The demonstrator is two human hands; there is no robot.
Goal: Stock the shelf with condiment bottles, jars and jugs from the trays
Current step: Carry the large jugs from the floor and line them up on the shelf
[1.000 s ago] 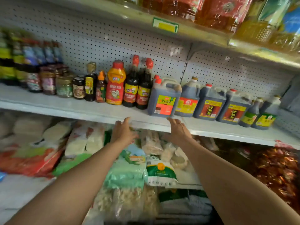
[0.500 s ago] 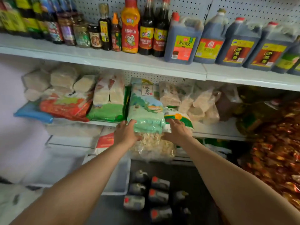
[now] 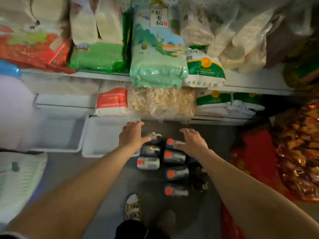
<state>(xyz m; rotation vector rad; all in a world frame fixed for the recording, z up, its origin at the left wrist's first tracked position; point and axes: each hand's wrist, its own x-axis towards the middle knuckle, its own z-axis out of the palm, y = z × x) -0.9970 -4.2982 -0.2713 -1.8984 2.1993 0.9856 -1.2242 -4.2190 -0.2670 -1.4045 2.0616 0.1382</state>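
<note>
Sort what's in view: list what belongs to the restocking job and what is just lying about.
Job:
- dark jugs on the floor, red caps up
- left hand and right hand, open above them
- white trays

Lying about:
- green rice bag
- red-and-white sack
- patterned slipper

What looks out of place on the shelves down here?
The pale green bag juts past the shelf edge and droops over it, covering the clear bag of dried strips below. Nothing looks spilled.
</note>
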